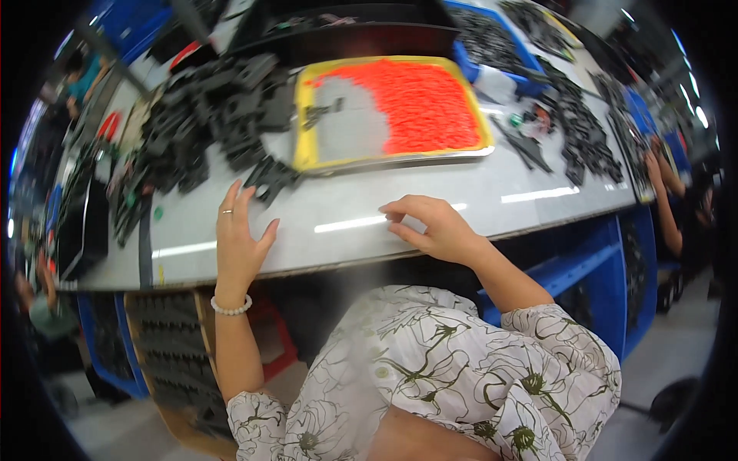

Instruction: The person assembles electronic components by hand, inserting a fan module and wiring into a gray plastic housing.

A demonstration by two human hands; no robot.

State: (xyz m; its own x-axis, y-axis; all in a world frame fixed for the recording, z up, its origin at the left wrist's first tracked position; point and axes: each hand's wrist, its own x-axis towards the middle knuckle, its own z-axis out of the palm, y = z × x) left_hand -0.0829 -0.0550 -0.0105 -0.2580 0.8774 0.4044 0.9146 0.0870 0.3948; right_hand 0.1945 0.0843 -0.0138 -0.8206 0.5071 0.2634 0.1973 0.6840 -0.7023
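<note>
Left hand [238, 238] flat on the grey surface [338, 207] with fingers spread, its fingertips just short of a heap of black plastic parts [207, 123]; right hand [427, 227] resting empty near the surface edge, fingers curled and pointing toward the left hand. Beyond and between both hands lies a yellow-rimmed tray [307, 154] partly filled with small orange pieces [419, 104]. More black parts [584, 131] lie far beyond the right hand.

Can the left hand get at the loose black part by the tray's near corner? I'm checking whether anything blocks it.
Probably yes. The left hand rests open on the grey table, and the black part lies just beyond its fingertips, with only bare tabletop between them.
</note>
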